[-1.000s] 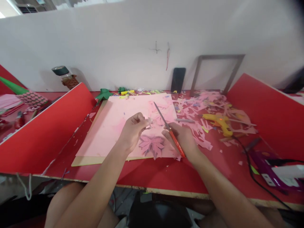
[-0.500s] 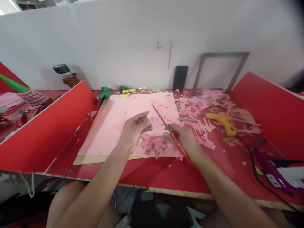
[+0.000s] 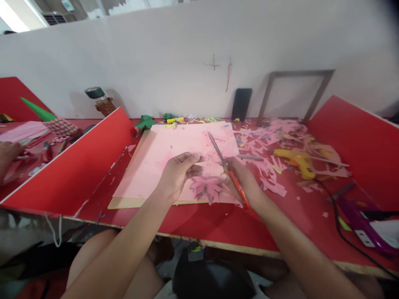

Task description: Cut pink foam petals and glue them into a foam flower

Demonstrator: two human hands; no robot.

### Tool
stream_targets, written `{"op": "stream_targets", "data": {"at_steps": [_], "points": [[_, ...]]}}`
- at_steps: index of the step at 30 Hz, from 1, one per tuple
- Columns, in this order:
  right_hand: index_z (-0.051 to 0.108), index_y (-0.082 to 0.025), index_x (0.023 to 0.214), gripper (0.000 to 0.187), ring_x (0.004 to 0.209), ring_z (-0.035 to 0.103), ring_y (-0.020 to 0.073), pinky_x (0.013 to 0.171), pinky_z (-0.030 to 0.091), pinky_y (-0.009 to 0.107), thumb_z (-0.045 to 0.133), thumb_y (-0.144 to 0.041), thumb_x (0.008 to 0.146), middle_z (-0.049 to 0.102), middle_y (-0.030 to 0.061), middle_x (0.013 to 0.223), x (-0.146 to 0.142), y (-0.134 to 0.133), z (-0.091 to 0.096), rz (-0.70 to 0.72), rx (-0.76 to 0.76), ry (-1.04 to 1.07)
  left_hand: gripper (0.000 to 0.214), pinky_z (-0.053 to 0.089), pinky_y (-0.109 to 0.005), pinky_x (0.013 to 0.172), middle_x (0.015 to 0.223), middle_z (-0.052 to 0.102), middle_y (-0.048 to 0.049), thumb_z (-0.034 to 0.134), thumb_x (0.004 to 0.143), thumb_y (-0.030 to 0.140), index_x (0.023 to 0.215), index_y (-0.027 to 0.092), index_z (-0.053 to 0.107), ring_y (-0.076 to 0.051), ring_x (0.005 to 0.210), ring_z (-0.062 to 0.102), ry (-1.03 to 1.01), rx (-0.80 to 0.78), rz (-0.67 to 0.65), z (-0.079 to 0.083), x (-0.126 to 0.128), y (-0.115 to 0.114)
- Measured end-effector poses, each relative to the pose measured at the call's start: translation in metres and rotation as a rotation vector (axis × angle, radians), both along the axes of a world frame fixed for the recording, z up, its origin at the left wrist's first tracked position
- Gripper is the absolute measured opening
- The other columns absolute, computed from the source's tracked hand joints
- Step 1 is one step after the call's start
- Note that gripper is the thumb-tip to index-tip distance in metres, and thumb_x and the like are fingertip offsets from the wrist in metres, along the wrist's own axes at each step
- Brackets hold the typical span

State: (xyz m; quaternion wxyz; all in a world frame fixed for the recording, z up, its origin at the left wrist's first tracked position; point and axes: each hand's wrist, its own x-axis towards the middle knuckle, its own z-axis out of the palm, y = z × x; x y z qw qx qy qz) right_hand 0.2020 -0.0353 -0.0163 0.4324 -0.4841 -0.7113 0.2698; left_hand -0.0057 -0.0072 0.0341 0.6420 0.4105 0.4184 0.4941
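Observation:
My right hand [image 3: 246,182] is closed on a pair of scissors [image 3: 229,172] with orange handles. Its shut blades point up and to the left over a large pink sheet [image 3: 162,153]. My left hand [image 3: 179,172] hovers over the same sheet with its fingers loosely curved and apart from the thumb; nothing shows in it. Between the two hands, near the sheet's front edge, lies a pink cut-out flower with dark outlines [image 3: 207,187]. The sheet rests on a tan board [image 3: 124,202] on the red table [image 3: 218,226].
Pink paper scraps [image 3: 268,166] and a yellow glue gun [image 3: 294,160] lie to the right. A purple device [image 3: 364,220] with a black cable sits far right. Red dividers [image 3: 71,166] flank the workspace. A phone [image 3: 241,104] and a frame [image 3: 296,95] lean on the wall. Another person's hand [image 3: 6,158] is far left.
My left hand pinched a small pink piece a second ago, then opened; it now hangs loosely curved. The camera view shifted slightly; the scissors stayed in my right hand.

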Motion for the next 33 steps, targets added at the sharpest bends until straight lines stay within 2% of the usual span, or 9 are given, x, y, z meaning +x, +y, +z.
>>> {"op": "stream_targets", "data": {"at_steps": [3,7,12,17,27,33], "points": [[0.06,-0.017,0.114,0.042,0.075,0.057,0.0185,0.065,0.047,0.028,0.062,-0.051,0.089,0.061,0.0045,0.085,0.001,0.001,0.003,0.024,0.039,-0.046,0.027,0.056,-0.024,0.064,0.091,0.076,-0.0064,0.086,0.072,0.037,0.081,0.015,0.071,-0.011,0.063,0.067,0.028,0.026,0.032,0.0,-0.003,0.002],[0.071,-0.016,0.108,0.035,0.068,0.057,0.0169,0.062,0.047,0.026,0.066,-0.044,0.087,0.061,0.0023,0.074,0.002,-0.002,0.009,-0.003,-0.033,-0.075,0.033,0.056,-0.023,0.064,0.096,0.076,-0.0075,0.086,0.071,0.039,0.071,0.015,0.065,-0.012,0.066,0.068,0.044,0.039,0.037,0.003,-0.004,0.005],[0.077,-0.013,0.104,0.042,0.058,0.055,0.0157,0.053,0.044,0.025,0.066,-0.05,0.087,0.061,0.002,0.065,-0.001,-0.011,0.016,0.007,-0.123,-0.01,0.032,0.059,-0.027,0.071,0.1,0.076,-0.0088,0.084,0.073,0.038,0.071,0.015,0.063,-0.015,0.075,0.073,0.033,0.055,0.021,0.004,0.002,0.004],[0.079,-0.012,0.099,0.048,0.061,0.056,0.0168,0.055,0.045,0.026,0.063,-0.055,0.087,0.064,0.0048,0.069,-0.005,-0.014,0.019,0.029,-0.111,0.007,0.034,0.06,-0.03,0.077,0.089,0.077,-0.0078,0.083,0.075,0.036,0.069,0.016,0.056,-0.019,0.077,0.076,0.021,0.07,-0.009,0.004,0.008,0.003],[0.078,-0.011,0.097,0.046,0.046,0.039,0.0091,0.041,0.035,0.021,0.069,-0.054,0.083,0.049,-0.0018,0.056,-0.012,-0.02,0.03,0.02,-0.255,0.169,0.03,0.061,-0.029,0.077,0.081,0.075,-0.0049,0.08,0.078,0.032,0.066,0.016,0.057,-0.019,0.077,0.076,0.051,0.104,0.007,0.005,0.009,0.004],[0.078,-0.012,0.095,0.044,0.046,0.042,0.0092,0.041,0.037,0.022,0.072,-0.053,0.081,0.053,-0.0012,0.057,-0.013,-0.021,0.033,0.007,-0.296,0.186,0.028,0.061,-0.03,0.077,0.084,0.076,-0.006,0.08,0.077,0.032,0.068,0.016,0.058,-0.019,0.076,0.076,0.055,0.104,0.012,0.005,0.009,0.004]]}}
